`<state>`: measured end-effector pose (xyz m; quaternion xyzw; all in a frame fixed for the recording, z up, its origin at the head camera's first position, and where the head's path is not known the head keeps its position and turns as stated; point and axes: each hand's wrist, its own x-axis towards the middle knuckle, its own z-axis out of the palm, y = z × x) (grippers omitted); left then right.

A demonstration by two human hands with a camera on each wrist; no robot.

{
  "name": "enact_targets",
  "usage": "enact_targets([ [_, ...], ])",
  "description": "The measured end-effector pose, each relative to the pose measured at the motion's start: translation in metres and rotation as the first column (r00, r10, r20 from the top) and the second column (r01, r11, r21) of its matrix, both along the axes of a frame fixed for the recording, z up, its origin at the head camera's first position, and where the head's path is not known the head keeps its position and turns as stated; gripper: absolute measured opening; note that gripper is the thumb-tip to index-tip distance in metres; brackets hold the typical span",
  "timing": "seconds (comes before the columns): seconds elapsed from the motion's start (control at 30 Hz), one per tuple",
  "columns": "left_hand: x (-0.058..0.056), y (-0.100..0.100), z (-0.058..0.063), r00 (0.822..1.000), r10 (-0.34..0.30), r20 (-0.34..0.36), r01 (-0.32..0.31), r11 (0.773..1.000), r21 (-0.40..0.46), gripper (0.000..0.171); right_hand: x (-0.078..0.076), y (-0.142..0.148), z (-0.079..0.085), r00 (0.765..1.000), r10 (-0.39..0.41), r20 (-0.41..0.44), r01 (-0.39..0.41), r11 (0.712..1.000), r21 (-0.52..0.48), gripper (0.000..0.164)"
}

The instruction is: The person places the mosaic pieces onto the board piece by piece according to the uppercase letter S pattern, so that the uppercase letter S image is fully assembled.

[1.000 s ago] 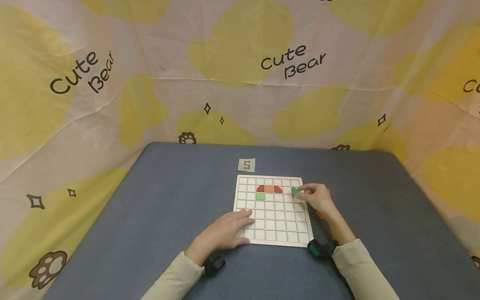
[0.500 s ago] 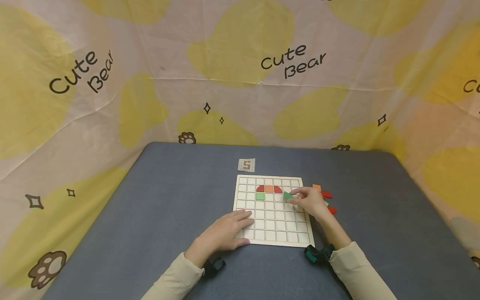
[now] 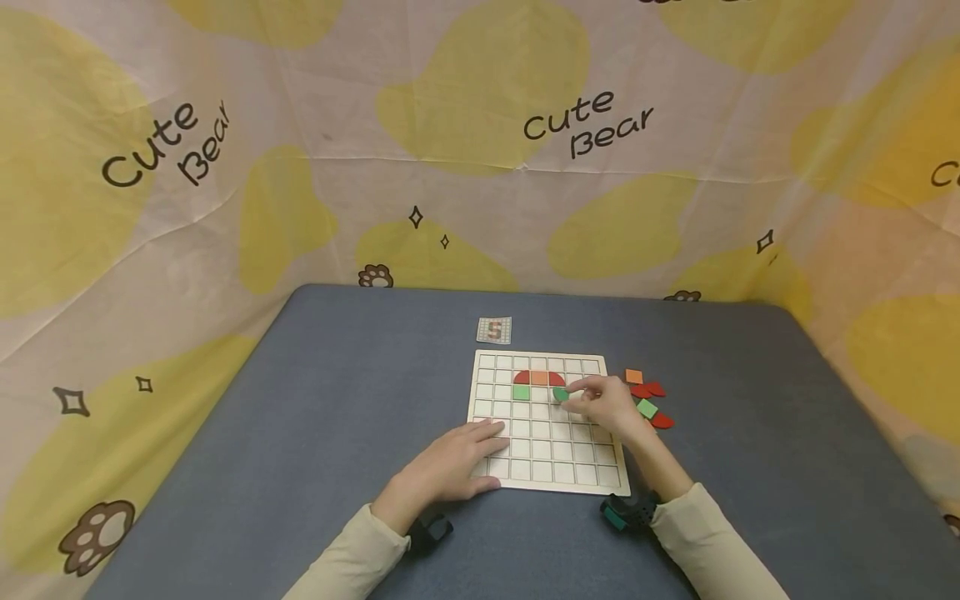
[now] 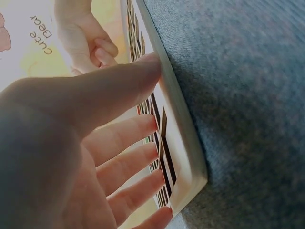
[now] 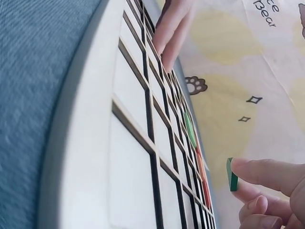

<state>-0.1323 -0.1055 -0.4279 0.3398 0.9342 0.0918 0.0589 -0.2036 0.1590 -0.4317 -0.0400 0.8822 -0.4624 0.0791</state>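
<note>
the blue-grey bench (image 3: 360, 400) carries a pale square board (image 3: 540, 465) with a grid of white cells. the left hand (image 3: 446, 460) rests, fingers straight, on its left side. the right hand (image 3: 609, 407) pinches a small dark green, curved-edged tile (image 3: 561, 394) just above the grid, near a red quarter-round tile (image 3: 556, 379).

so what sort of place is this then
Perhaps a screened-off tabletop play or filming spot, though what lies beyond is hidden: a printed "Cute Bear" cloth rises behind and beside a grey-blue table, and a gridded board lies on top.
</note>
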Motion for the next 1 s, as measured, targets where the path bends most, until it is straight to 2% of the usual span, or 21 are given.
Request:
enact_targets([
  [0.3, -0.001, 0.0, 0.001, 1.0, 0.011, 0.008, -0.011, 0.999, -0.03, 0.056, 0.004, -0.011, -0.002, 0.998, 0.06, 0.023, -0.059, 0.998, -0.033, 0.028],
  [1.0, -0.001, -0.001, 0.0, 1.0, -0.002, 0.003, 0.002, 1.0, -0.003, 0.054, 0.005, -0.036, -0.005, 0.995, 0.079, 0.06, -0.078, 0.997, -0.03, 0.025],
])
